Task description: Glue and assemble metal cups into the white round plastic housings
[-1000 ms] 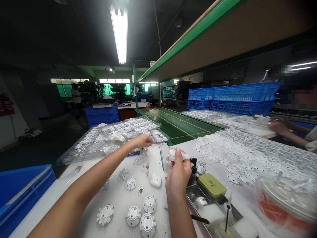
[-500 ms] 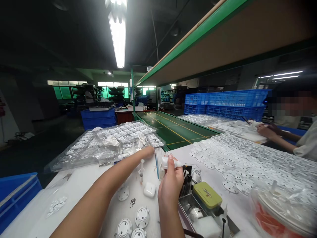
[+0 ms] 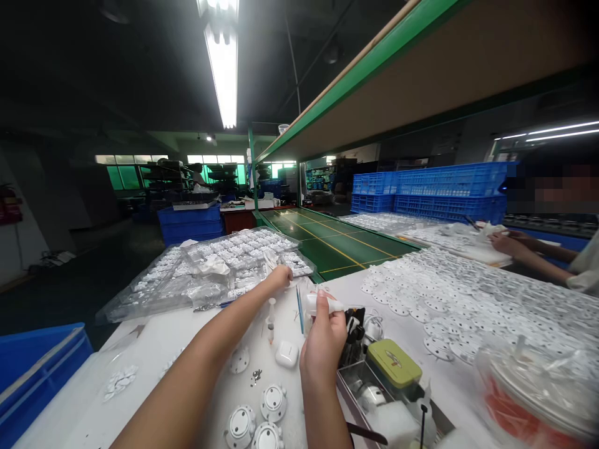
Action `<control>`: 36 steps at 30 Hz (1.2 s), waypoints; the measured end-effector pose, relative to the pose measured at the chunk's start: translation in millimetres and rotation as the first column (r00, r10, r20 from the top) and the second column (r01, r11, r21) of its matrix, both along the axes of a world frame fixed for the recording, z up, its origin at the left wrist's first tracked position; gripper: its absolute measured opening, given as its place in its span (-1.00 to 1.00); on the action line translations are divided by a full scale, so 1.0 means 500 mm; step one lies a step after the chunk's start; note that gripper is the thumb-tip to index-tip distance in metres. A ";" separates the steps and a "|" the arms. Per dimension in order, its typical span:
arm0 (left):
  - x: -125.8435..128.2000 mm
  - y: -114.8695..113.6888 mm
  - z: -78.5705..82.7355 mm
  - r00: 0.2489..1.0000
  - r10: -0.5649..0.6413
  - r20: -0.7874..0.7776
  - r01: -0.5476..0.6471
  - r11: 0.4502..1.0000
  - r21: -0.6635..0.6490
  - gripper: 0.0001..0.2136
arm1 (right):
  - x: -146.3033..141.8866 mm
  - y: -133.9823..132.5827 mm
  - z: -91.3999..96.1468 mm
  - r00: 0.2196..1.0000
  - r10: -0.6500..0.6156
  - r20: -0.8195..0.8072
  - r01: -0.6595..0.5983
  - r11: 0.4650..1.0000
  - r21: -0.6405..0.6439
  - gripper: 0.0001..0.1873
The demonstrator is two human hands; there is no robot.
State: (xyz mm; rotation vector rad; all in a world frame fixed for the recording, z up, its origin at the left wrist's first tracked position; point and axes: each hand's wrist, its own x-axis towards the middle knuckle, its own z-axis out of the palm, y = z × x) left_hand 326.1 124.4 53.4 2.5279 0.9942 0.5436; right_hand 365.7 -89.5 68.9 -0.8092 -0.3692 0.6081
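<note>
Since a second ago the left hand (image 3: pixel 281 275) has stayed stretched out to the near edge of the clear plastic trays (image 3: pixel 219 265), its fingers curled down on something too small to make out, so whether it grips anything I cannot tell; the right hand (image 3: pixel 322 337) has sunk slightly and drawn a little nearer, closed around a small white tube (image 3: pixel 322 304) held level just right of the trays' near corner; the work looks paused on fetching a piece while the tube waits. Nearer than the trays lie a syringe (image 3: pixel 270 318), a white earbud case (image 3: pixel 287 353) and round white parts (image 3: pixel 272 402); right of them a metal tray (image 3: pixel 362 380) with a green tin (image 3: pixel 394 363) hems in the right wrist; farther right, white discs (image 3: pixel 468 299) cover the table, where another person's hand (image 3: pixel 508 245) works; open tabletop remains left of the trays' near edge, up to the blue bin (image 3: pixel 42 368).
</note>
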 end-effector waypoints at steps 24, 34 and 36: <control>-0.246 -0.162 0.078 0.952 0.226 0.208 -0.104 0.874 -0.475 -0.79 | -0.002 -0.002 0.016 0.999 -0.034 -0.008 0.034 0.999 0.006 -0.49; -0.269 -0.152 0.071 0.917 0.398 0.014 -0.233 0.565 -0.791 -0.84 | 0.000 -0.004 0.019 0.999 -0.033 -0.024 0.033 0.999 0.036 -0.52; -0.271 -0.151 0.074 0.921 0.389 0.003 -0.230 0.549 -0.804 -0.85 | 0.001 -0.004 0.019 0.999 -0.030 -0.020 0.030 0.999 0.040 -0.53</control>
